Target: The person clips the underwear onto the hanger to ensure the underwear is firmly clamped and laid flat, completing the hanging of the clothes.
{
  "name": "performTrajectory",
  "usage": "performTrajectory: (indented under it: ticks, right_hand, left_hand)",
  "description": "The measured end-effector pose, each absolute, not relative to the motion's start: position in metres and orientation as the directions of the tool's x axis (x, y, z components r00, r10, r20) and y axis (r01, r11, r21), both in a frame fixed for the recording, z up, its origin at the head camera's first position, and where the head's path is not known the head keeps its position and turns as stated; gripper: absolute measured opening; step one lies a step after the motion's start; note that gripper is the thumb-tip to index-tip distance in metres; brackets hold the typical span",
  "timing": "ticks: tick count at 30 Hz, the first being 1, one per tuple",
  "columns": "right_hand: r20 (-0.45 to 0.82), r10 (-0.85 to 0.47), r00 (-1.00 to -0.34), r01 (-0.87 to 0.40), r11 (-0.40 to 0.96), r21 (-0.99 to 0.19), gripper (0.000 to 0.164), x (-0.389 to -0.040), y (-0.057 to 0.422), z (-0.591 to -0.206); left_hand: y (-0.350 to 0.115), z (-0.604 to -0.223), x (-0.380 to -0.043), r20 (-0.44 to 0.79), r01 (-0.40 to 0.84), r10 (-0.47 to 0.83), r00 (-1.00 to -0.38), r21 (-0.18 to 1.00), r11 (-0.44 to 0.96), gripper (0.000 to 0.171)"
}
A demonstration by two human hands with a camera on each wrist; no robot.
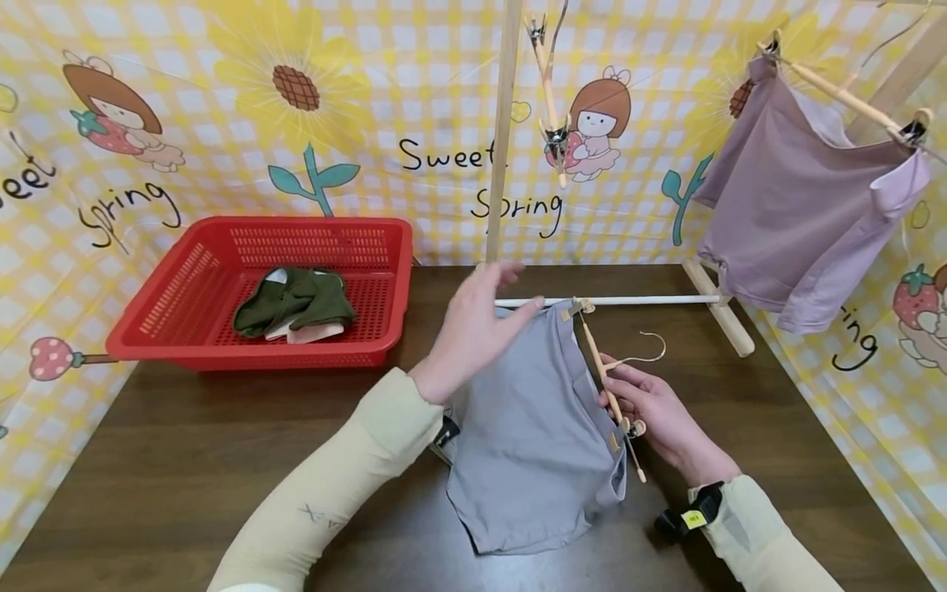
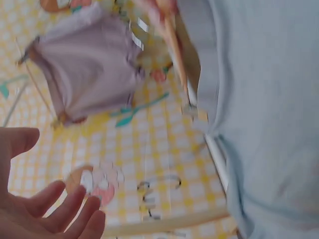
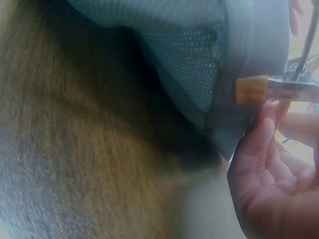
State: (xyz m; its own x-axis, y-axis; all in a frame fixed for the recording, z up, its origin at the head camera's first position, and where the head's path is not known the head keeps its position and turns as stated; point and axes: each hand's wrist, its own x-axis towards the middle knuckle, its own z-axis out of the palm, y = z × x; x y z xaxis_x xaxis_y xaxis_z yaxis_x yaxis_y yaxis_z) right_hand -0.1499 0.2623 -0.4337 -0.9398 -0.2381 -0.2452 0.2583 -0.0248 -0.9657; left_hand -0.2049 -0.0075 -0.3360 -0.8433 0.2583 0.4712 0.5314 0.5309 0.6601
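Note:
Grey shorts (image 1: pixel 533 436) hang clipped by the waistband to a wooden clip hanger (image 1: pixel 598 353), whose wire hook points right. My right hand (image 1: pixel 654 411) grips the hanger's bar between its two clips. In the right wrist view, one wooden clip (image 3: pixel 250 90) bites the waistband close to my fingers, and a mesh lining shows inside the shorts. My left hand (image 1: pixel 477 325) is raised above the shorts' upper left side, fingers spread and holding nothing. In the left wrist view, that hand (image 2: pixel 50 199) appears apart from the shorts (image 2: pixel 269 109).
A red basket (image 1: pixel 259 358) at the left holds dark green and pale pink clothing (image 1: pixel 296 304). Lilac shorts (image 1: pixel 799 189) hang at the right. Another clip hanger (image 1: pixel 549 99) hangs at the back. A rack's white rod (image 1: pixel 644 301) and wooden foot (image 1: pixel 721 316) lie behind the grey shorts.

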Motion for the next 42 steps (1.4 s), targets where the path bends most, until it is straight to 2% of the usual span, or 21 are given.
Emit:
performTrajectory:
  ticks: [7, 11, 15, 20, 29, 42]
  right_hand:
    - [-0.197, -0.205, -0.959, 0.207, -0.027, -0.978, 0.054, -0.147, 0.261, -0.430]
    - [-0.176, -0.193, -0.965, 0.183, -0.022, -0.983, 0.052, -0.146, 0.262, -0.427]
    - [-0.167, -0.193, -0.967, 0.171, -0.006, -0.985, 0.052, -0.146, 0.261, -0.423]
    - [-0.149, -0.179, -0.972, 0.156, -0.023, -0.988, 0.051, -0.146, 0.260, -0.421]
    - [-0.121, -0.152, -0.981, 0.124, -0.009, -0.992, 0.049, -0.148, 0.260, -0.409]
    - [-0.061, -0.152, -0.986, 0.067, -0.038, -0.997, 0.045, -0.160, 0.265, -0.365]
  left_hand:
    - [-0.019, -0.326, -0.236, 0.540, 0.499, 0.098, -0.836, 0.673, 0.546, 0.067]
    - [-0.021, -0.319, -0.251, 0.551, 0.495, 0.070, -0.832, 0.678, 0.543, 0.071]
    - [-0.020, -0.313, -0.264, 0.503, 0.461, 0.075, -0.861, 0.710, 0.533, 0.070]
    - [-0.018, -0.309, -0.280, 0.460, 0.445, 0.100, -0.882, 0.744, 0.499, 0.066]
    - [-0.015, -0.316, -0.301, 0.492, 0.477, 0.064, -0.869, 0.793, 0.378, 0.037]
    - [-0.018, -0.320, -0.307, 0.482, 0.468, 0.076, -0.873, 0.783, 0.409, 0.039]
